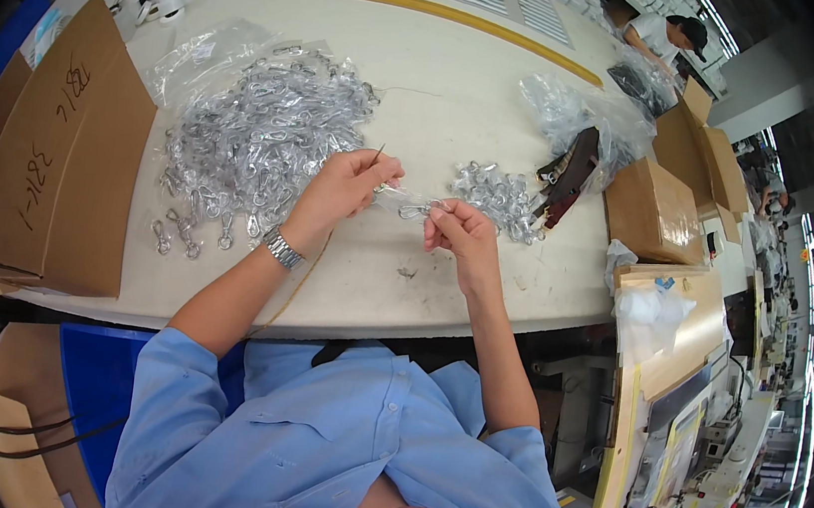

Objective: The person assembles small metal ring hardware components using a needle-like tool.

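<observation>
Between my two hands stretches a piece of clear plastic with a silvery metal clasp, like a snap hook, at its right end. My left hand pinches the left end of the plastic; a thin dark pointed thing sticks up from its fingers, too small to name. My right hand has thumb and fingers closed on the clasp end. Left of my hands lies a big heap of similar clasps in clear plastic. A smaller pile sits just beyond my right hand.
An open cardboard box stands at the left edge, more boxes at the right. A dark brown item lies beside crumpled plastic bags. A tan cord runs off the near edge. Another person works at far right.
</observation>
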Motion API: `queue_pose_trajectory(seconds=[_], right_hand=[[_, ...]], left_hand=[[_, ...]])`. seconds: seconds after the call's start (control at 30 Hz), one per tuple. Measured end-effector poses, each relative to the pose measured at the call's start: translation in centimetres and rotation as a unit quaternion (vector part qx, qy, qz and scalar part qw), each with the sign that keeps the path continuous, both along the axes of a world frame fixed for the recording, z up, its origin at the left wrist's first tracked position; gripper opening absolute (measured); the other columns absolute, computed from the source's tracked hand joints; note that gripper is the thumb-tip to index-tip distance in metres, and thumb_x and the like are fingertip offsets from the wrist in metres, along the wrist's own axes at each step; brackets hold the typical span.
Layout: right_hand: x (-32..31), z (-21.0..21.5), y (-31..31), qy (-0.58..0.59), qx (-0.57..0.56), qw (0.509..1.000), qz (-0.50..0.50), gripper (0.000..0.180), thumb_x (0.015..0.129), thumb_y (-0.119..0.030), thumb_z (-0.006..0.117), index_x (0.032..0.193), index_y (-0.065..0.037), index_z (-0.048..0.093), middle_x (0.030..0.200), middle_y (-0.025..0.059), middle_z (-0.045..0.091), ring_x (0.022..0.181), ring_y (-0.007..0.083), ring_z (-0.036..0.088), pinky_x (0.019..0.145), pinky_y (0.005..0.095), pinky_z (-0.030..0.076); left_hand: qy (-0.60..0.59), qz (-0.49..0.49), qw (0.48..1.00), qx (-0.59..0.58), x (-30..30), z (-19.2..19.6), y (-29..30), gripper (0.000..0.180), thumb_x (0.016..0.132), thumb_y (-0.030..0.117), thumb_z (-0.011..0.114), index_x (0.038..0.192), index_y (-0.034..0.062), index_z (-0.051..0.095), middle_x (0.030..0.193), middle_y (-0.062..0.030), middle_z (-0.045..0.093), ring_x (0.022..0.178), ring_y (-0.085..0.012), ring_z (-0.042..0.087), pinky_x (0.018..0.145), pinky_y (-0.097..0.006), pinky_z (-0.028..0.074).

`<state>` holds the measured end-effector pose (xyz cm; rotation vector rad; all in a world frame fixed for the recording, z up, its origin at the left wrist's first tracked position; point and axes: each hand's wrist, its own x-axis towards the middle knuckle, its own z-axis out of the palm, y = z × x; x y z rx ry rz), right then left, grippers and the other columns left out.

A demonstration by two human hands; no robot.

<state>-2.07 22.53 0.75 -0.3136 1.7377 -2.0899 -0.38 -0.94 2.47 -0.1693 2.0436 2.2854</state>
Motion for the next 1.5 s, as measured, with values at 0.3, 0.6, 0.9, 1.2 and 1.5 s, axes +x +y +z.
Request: queue_pose_trajectory(seconds=[0.3, 0.6, 0.9, 1.2, 1.5], right_hand=[[0.0, 1.0, -0.4, 0.031, 0.045, 0.998, -0.035, 0.015, 0.105, -0.014, 0.068, 0.098, 0.000, 0.070, 0.078, 0.0032, 0.071, 0.068, 0.0092, 0.066, 0.063, 0.0247, 0.054], [-0.6, 2.7, 0.0, 0.168, 0.173, 0.968, -0.068, 0.014, 0.104, -0.013, 0.068, 0.095, -0.001, 0.070, 0.074, -0.0015, 0.065, 0.068, 0.0069, 0.062, 0.065, 0.0240, 0.051], [-0.3, 1.2, -1.7, 0.099, -0.011, 0.991, -0.089, 0.010, 0.104, -0.009, 0.066, 0.100, -0.001, 0.067, 0.087, 0.0009, 0.069, 0.078, 0.0078, 0.065, 0.073, 0.0250, 0.053], [0.5, 1.4, -2.7, 0.150, -0.002, 0.971, -0.184, 0.015, 0.108, -0.015, 0.066, 0.110, 0.000, 0.068, 0.089, 0.0020, 0.070, 0.076, 0.0072, 0.062, 0.072, 0.0255, 0.052], [1.3, -0.9, -1.6, -0.053, -0.116, 0.981, -0.147, 0.032, 0.108, -0.025, 0.065, 0.125, 0.002, 0.071, 0.117, 0.0118, 0.077, 0.104, 0.0182, 0.074, 0.095, 0.0322, 0.057]], left_hand=[[0.082, -0.097, 0.984, -0.125, 0.1, -2.3, 0.7, 0.020, 0.103, 0.023, 0.072, 0.100, 0.0029, 0.073, 0.075, -0.0003, 0.072, 0.053, -0.0008, 0.045, 0.048, -0.021, 0.033], [-0.054, -0.189, 0.971, 0.138, 0.6, -1.8, 1.2, 0.023, 0.106, 0.025, 0.069, 0.102, 0.0026, 0.069, 0.082, -0.0059, 0.073, 0.045, -0.0005, 0.041, 0.042, -0.018, 0.028], [-0.064, -0.245, 0.951, 0.176, 0.9, -2.7, 1.9, 0.024, 0.103, 0.025, 0.073, 0.108, 0.0011, 0.072, 0.083, -0.0036, 0.072, 0.045, -0.0003, 0.040, 0.040, -0.020, 0.026], [-0.036, -0.228, 0.963, 0.140, 1.5, -2.2, 2.1, 0.024, 0.107, 0.023, 0.065, 0.109, 0.0005, 0.072, 0.081, -0.0014, 0.070, 0.047, -0.0003, 0.042, 0.043, -0.018, 0.029], [-0.013, -0.205, 0.978, 0.022, 1.9, -0.7, 2.0, 0.025, 0.109, 0.028, 0.062, 0.108, 0.0043, 0.070, 0.089, -0.0049, 0.077, 0.054, -0.0023, 0.049, 0.047, -0.020, 0.035]])
